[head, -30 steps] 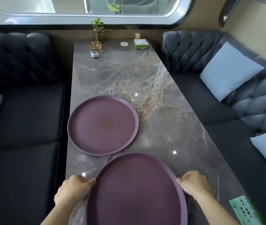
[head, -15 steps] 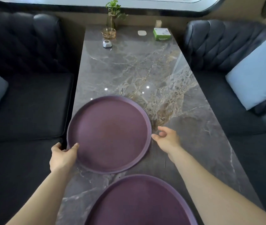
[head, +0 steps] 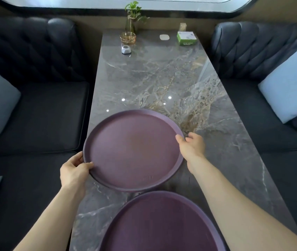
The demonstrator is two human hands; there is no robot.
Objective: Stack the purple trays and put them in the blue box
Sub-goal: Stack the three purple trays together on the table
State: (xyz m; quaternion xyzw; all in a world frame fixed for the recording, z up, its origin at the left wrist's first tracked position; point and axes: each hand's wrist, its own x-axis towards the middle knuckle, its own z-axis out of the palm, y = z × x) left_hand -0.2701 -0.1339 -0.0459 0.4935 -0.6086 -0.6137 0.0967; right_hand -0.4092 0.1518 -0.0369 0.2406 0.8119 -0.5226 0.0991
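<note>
Two round purple trays are on a grey marble table. The far tray is gripped on both sides: my left hand clasps its near-left rim, thumb on top, and my right hand holds its right rim. Its near edge looks raised a little off the table. The near tray lies flat at the table's front edge, between my forearms, untouched. No blue box is in view.
At the table's far end stand a plant in a glass vase, a gold-rimmed glass dish, a small white object, a white coaster and a green box. Dark sofas with light-blue cushions flank the table.
My hands left the near tray, reached forward and closed on the far tray's rim. That tray has shifted slightly toward me and its near edge has lifted.
</note>
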